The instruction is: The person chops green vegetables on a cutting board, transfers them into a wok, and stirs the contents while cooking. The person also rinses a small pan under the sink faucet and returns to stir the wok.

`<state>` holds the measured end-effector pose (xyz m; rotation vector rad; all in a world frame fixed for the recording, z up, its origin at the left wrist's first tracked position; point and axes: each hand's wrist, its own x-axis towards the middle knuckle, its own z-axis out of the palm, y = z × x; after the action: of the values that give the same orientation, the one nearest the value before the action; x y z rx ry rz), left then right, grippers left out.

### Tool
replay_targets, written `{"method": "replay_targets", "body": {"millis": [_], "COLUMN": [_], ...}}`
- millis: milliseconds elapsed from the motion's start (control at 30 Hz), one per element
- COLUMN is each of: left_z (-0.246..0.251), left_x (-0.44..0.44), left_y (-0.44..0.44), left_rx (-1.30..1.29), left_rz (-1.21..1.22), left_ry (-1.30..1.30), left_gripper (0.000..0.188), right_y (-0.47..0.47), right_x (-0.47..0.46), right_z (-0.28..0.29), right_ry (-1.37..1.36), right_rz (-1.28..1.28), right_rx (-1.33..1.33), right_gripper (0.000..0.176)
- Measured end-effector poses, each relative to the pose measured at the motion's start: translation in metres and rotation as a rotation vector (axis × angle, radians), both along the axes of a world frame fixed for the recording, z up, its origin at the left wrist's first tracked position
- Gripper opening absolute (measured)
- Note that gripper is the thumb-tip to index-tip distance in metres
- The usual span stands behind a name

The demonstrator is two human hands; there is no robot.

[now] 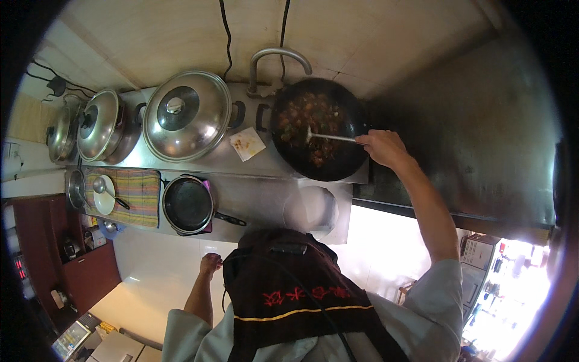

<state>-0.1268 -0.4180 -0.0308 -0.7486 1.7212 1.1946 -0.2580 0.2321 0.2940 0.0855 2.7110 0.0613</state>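
Note:
My right hand [383, 145] grips the handle end of a metal spatula [332, 136] at the wok's right side. The spatula's head rests among browned, sauced food chunks [312, 115] in a large black wok [350, 158]. What the chunks are, I cannot tell. My left hand [211, 262] hangs beside my apron, below the counter edge; its fingers are curled, and whether they hold anything is not clear. A curved metal faucet [280, 50] stands behind the wok, and a stained white napkin [247, 144] lies to its left.
A large lidded pan [187, 131] and more lidded pots [97, 126] line the back counter to the left. Nearer are a black frying pan [187, 203], a striped cloth [144, 194] with a plate and ladle, and a round pale disc-like object [310, 210].

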Motion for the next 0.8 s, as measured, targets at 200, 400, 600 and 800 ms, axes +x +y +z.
{"method": "replay_targets", "body": {"millis": [200,400,600,800], "left_z": [0.001,0.001,0.004,0.004], "left_x": [-0.001,-0.007,-0.004,-0.014], "left_y": [0.005,0.001,0.002,0.006], "left_rx": [-0.009,-0.01,-0.005,0.033], "left_rz": [-0.07,-0.023,-0.158,-0.015], "left_ry": [0.017,-0.026,-0.019,0.004], "left_gripper": [0.017,0.017,0.016,0.017], "right_y": [-0.018,0.003,0.001,-0.025], "right_x": [-0.014,-0.002,-0.009,0.003], "right_z": [-0.043,-0.023,-0.028,-0.066], "right_ry": [0.196,-0.096,0.14,0.127], "right_rz": [-0.093,-0.105,-0.183,-0.427], "right_rx": [-0.199,-0.003,-0.123,-0.233], "right_gripper": [0.033,0.035,0.036,0.036]}}
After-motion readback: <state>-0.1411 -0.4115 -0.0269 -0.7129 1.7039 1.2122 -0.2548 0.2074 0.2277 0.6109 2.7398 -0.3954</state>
